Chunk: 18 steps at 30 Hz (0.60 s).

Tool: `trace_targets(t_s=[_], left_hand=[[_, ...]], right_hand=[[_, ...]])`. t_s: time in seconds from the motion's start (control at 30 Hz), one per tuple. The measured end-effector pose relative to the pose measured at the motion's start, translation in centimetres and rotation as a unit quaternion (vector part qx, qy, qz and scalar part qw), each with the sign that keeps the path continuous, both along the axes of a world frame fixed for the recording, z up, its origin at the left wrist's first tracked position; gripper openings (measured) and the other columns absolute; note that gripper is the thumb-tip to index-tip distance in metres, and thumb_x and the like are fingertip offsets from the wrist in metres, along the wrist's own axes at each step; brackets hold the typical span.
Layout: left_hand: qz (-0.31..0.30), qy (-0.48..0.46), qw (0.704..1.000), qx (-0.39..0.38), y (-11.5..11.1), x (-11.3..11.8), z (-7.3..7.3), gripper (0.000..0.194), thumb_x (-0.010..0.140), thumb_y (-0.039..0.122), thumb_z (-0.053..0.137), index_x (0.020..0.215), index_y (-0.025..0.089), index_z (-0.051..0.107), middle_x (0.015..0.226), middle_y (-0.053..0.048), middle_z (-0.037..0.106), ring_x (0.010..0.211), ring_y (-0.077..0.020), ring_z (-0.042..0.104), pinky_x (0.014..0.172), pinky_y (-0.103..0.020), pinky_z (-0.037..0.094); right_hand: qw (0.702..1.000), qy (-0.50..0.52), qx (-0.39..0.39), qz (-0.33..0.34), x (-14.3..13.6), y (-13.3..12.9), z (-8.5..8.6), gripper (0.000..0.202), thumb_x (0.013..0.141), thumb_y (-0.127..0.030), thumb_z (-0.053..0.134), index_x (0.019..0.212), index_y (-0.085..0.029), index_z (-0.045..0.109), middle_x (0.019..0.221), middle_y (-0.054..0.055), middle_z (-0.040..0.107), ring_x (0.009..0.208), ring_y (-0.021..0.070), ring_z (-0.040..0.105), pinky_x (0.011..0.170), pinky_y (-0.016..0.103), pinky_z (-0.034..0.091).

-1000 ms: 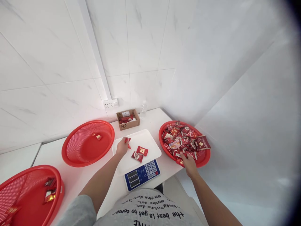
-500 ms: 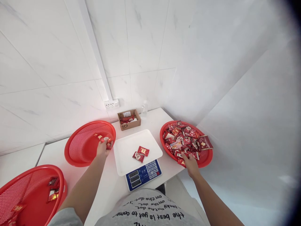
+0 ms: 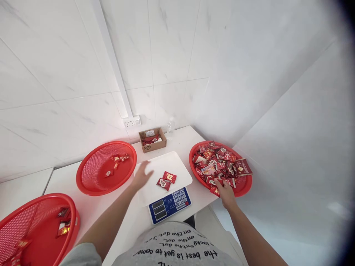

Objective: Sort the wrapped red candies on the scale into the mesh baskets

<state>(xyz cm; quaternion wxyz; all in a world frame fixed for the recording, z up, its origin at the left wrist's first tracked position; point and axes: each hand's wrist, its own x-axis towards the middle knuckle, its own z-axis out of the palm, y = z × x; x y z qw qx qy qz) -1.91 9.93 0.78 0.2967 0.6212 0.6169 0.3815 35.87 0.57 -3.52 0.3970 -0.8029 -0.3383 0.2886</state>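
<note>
Held left fingers (image 3: 143, 166) spread above white rectangular tray (image 3: 180, 173); pinched red packet (image 3: 220, 180) in right fingers (image 3: 218, 186), at round red plastic basket (image 3: 244, 185)

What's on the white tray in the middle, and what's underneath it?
Two red packets lie on the tray, with the left hand over its left side. Underneath is a blue scale: its keypad and displays show, but the tray covers the rest.

Left hand (image 3: 142, 177) emptied, more packets (image 3: 109, 173) in basket (image 3: 94, 173)
</note>
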Motion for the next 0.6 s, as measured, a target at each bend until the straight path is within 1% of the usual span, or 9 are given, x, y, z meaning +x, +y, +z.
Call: trace_targets(t_s=[0.03, 0.07, 0.13, 0.17, 0.23, 0.33, 0.47, 0.53, 0.6], left_hand=[[-0.134, 0.062, 0.989, -0.016, -0.6, 1.5, -0.6, 0.049, 0.068, 0.037, 0.065, 0.113, 0.025, 0.054, 0.131, -0.006, 0.049, 0.126, -0.0224, 0.037, 0.105, -0.037, 0.029], [-0.237, 0.128, 0.963, -0.029, -1.2, 2.9, -1.1, 0.055, 0.070, 0.041, 0.062, 0.121, 0.025, 0.049, 0.138, -0.007, 0.040, 0.132, -0.0239, 0.027, 0.107, -0.041, 0.024], [-0.333, 0.230, 0.913, -0.042, -1.9, 4.9, -1.9, 0.063, 0.074, 0.046, 0.057, 0.130, 0.027, 0.039, 0.145, -0.007, 0.029, 0.135, -0.0265, 0.015, 0.108, -0.047, 0.016], [-0.353, 0.265, 0.896, -0.036, -2.1, 5.6, -2.1, 0.064, 0.075, 0.048, 0.056, 0.132, 0.027, 0.036, 0.145, -0.007, 0.027, 0.136, -0.0272, 0.014, 0.108, -0.048, 0.015], [-0.365, 0.304, 0.880, -0.005, -2.1, 6.4, -2.3, 0.062, 0.076, 0.048, 0.054, 0.131, 0.027, 0.036, 0.142, -0.008, 0.033, 0.133, -0.0267, 0.021, 0.107, -0.047, 0.016], [-0.346, 0.319, 0.882, 0.024, -1.9, 6.9, -2.3, 0.050, 0.078, 0.046, 0.052, 0.123, 0.025, 0.044, 0.125, -0.008, 0.048, 0.120, -0.0244, 0.038, 0.102, -0.042, 0.026], [-0.298, 0.316, 0.901, -0.005, -1.9, 7.4, -2.5, 0.034, 0.081, 0.046, 0.049, 0.104, 0.022, 0.055, 0.105, -0.009, 0.057, 0.105, -0.0242, 0.049, 0.090, -0.038, 0.037], [-0.265, 0.304, 0.915, -0.028, -1.9, 7.3, -2.7, 0.031, 0.080, 0.047, 0.050, 0.094, 0.021, 0.057, 0.098, -0.008, 0.060, 0.098, -0.0236, 0.053, 0.083, -0.035, 0.041], [-0.218, 0.280, 0.934, -0.049, -1.8, 6.9, -2.7, 0.030, 0.077, 0.049, 0.053, 0.089, 0.021, 0.057, 0.092, -0.006, 0.062, 0.090, -0.0225, 0.056, 0.075, -0.033, 0.043]], right_hand=[[1.000, -0.005, -0.004, -0.001, 0.0, 0.0, 0.1, 0.043, 0.068, -0.056, 0.049, 0.080, -0.017, 0.061, 0.082, 0.008, 0.067, 0.081, 0.0248, 0.059, 0.072, 0.033, 0.042], [1.000, -0.008, -0.005, -0.002, -0.1, 0.0, 0.3, 0.042, 0.068, -0.055, 0.049, 0.078, -0.017, 0.061, 0.081, 0.008, 0.067, 0.081, 0.0250, 0.059, 0.072, 0.033, 0.042], [1.000, -0.008, -0.003, -0.001, -0.2, 0.0, 0.6, 0.040, 0.068, -0.055, 0.050, 0.076, -0.018, 0.061, 0.081, 0.008, 0.067, 0.082, 0.0252, 0.059, 0.072, 0.033, 0.042], [1.000, -0.004, -0.002, -0.003, -0.2, 0.1, 0.7, 0.040, 0.068, -0.055, 0.050, 0.077, -0.018, 0.062, 0.081, 0.008, 0.067, 0.082, 0.0252, 0.060, 0.072, 0.033, 0.043], [1.000, 0.005, -0.002, -0.008, -0.3, 0.1, 0.8, 0.041, 0.067, -0.054, 0.051, 0.081, -0.017, 0.062, 0.082, 0.008, 0.067, 0.082, 0.0251, 0.060, 0.072, 0.033, 0.043], [1.000, 0.011, -0.011, -0.009, -0.2, 0.1, 0.8, 0.044, 0.066, -0.055, 0.051, 0.083, -0.016, 0.063, 0.083, 0.008, 0.067, 0.082, 0.0251, 0.060, 0.072, 0.034, 0.043], [1.000, 0.004, -0.004, -0.005, -0.2, 0.1, 0.8, 0.043, 0.065, -0.055, 0.051, 0.081, -0.016, 0.063, 0.083, 0.009, 0.067, 0.081, 0.0252, 0.060, 0.073, 0.034, 0.042], [1.000, 0.000, 0.000, -0.004, -0.2, 0.0, 0.9, 0.042, 0.064, -0.055, 0.052, 0.080, -0.017, 0.063, 0.081, 0.008, 0.067, 0.079, 0.0252, 0.059, 0.071, 0.034, 0.042], [1.000, -0.006, 0.000, -0.006, -0.3, 0.0, 1.0, 0.041, 0.064, -0.054, 0.052, 0.078, -0.017, 0.063, 0.076, 0.007, 0.067, 0.076, 0.0249, 0.059, 0.069, 0.034, 0.042]])
